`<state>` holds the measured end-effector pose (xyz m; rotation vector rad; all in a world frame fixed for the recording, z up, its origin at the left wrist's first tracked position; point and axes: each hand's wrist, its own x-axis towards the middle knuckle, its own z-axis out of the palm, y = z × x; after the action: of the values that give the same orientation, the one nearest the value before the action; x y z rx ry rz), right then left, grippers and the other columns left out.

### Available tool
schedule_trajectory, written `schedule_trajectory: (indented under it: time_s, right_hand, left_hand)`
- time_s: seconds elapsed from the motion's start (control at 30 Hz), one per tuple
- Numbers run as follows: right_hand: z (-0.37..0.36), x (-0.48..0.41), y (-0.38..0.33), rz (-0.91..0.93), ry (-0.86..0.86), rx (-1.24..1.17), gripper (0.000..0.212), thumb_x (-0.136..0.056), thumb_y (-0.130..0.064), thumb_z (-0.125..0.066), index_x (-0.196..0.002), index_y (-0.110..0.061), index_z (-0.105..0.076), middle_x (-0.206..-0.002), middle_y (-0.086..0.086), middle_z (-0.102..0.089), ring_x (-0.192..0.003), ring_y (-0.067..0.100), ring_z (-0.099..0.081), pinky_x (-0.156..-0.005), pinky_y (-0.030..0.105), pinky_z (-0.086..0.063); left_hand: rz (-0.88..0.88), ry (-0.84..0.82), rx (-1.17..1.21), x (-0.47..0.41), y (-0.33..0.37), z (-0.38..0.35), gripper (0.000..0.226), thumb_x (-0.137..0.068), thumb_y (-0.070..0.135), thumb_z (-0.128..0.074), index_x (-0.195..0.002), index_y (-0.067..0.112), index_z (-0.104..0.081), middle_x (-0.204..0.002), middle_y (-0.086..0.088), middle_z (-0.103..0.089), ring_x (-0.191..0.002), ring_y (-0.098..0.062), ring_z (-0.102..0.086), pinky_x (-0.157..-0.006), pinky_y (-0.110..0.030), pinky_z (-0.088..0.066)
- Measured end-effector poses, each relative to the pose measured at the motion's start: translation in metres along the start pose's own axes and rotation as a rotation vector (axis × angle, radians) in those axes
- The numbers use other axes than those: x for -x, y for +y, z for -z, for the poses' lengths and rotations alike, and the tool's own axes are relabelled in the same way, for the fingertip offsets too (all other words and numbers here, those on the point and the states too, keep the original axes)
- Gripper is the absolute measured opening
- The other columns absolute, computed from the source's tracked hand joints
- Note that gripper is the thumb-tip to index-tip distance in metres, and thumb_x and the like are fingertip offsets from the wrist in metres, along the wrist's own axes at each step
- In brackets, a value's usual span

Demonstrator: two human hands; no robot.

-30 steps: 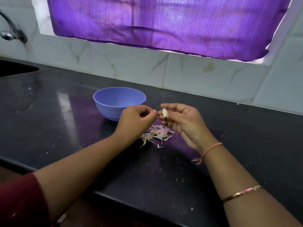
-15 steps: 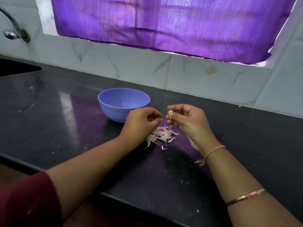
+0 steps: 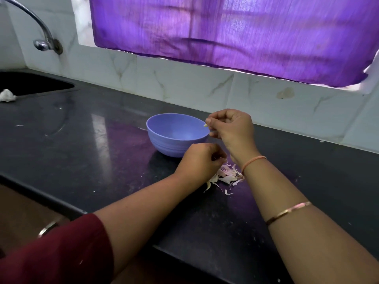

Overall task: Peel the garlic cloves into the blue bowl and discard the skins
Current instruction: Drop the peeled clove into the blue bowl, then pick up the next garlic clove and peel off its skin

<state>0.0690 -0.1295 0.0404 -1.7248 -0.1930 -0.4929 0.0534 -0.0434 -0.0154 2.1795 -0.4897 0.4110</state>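
Blue bowl is standing upright. Garlic clove, white tip showing, is hovering over its 3 o'clock rim. Pale skins are lying heaped at 5 o'clock.

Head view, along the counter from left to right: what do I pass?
White crumpled scrap → blue bowl → right hand pinching a garlic clove at the bowl's right rim. The left hand and the skin pile overlap those sideways, so I leave them out.

Blue bowl, seemingly pinkish skins
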Motion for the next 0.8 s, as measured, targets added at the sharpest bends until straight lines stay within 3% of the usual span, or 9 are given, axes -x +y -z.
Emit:
schedule_trajectory:
  time_s: [0.13, 0.23, 0.3, 0.43, 0.53, 0.67, 0.8]
  right_hand:
    - [-0.012, -0.006, 0.005, 0.029, -0.109, 0.233, 0.01, -0.079, -0.008, -0.068, -0.072, -0.014, -0.07, -0.063, -0.008, -0.064, -0.046, -0.005, -0.051, -0.058, 0.02, -0.044]
    - [-0.012, -0.005, 0.005, 0.065, -0.09, 0.247, 0.007, -0.081, -0.011, -0.067, -0.08, -0.012, -0.074, -0.071, -0.01, -0.065, -0.058, -0.005, -0.055, -0.06, 0.017, -0.042]
    - [-0.008, -0.004, 0.004, 0.077, -0.038, 0.212, 0.008, -0.081, -0.009, -0.066, -0.078, -0.013, -0.073, -0.069, -0.01, -0.064, -0.055, -0.006, -0.053, -0.06, 0.018, -0.042]
    - [0.012, 0.002, 0.007, 0.044, 0.007, 0.212, 0.021, -0.081, -0.009, -0.066, -0.065, -0.022, -0.066, -0.057, -0.013, -0.057, -0.044, -0.006, -0.047, -0.059, 0.022, -0.043]
    - [0.03, 0.012, 0.01, -0.006, -0.013, 0.251, 0.019, -0.081, -0.009, -0.066, -0.066, -0.019, -0.067, -0.056, -0.011, -0.057, -0.04, -0.003, -0.045, -0.051, 0.02, -0.042]
    - [0.055, 0.025, 0.015, -0.023, -0.155, 0.379, 0.008, -0.08, -0.01, -0.069, -0.073, -0.015, -0.07, -0.062, -0.01, -0.061, -0.043, -0.005, -0.048, -0.052, 0.018, -0.041]
    - [0.072, 0.036, 0.017, -0.034, -0.394, 0.583, 0.01, -0.078, -0.006, -0.069, -0.083, -0.014, -0.073, -0.068, -0.007, -0.065, -0.049, -0.007, -0.053, -0.051, 0.007, -0.038]
  left_hand:
    - [-0.016, 0.017, 0.013, 0.0, 0.0, 0.002, 0.012, -0.086, 0.009, -0.059, -0.086, 0.003, -0.069, -0.081, -0.01, -0.07, -0.071, -0.018, -0.058, -0.056, -0.022, -0.034]
    - [-0.02, 0.017, 0.018, -0.001, -0.001, 0.003, 0.014, -0.088, 0.013, -0.059, -0.084, 0.004, -0.07, -0.071, -0.004, -0.067, -0.06, -0.008, -0.052, -0.056, -0.02, -0.034]
    - [-0.008, 0.014, 0.012, -0.001, -0.002, 0.003, 0.017, -0.089, 0.018, -0.06, -0.081, 0.007, -0.07, -0.065, 0.001, -0.064, -0.056, -0.002, -0.05, -0.055, -0.017, -0.033]
    - [0.019, 0.012, -0.019, -0.002, -0.003, 0.003, 0.018, -0.088, 0.024, -0.063, -0.098, 0.013, -0.072, -0.092, 0.0, -0.072, -0.078, -0.007, -0.061, -0.068, -0.016, -0.041]
    - [0.008, 0.015, -0.03, -0.001, -0.003, 0.005, 0.018, -0.088, 0.018, -0.062, -0.103, 0.014, -0.071, -0.095, 0.0, -0.072, -0.08, -0.007, -0.063, -0.073, -0.013, -0.045]
    - [0.001, 0.046, -0.021, 0.001, -0.002, 0.006, 0.017, -0.088, 0.014, -0.061, -0.102, 0.013, -0.072, -0.082, 0.002, -0.069, -0.059, 0.002, -0.054, -0.059, -0.001, -0.041]
    - [0.006, 0.048, -0.005, 0.001, 0.0, 0.004, 0.018, -0.088, 0.01, -0.06, -0.102, 0.012, -0.071, -0.073, 0.009, -0.06, -0.055, 0.004, -0.053, -0.056, 0.0, -0.039]
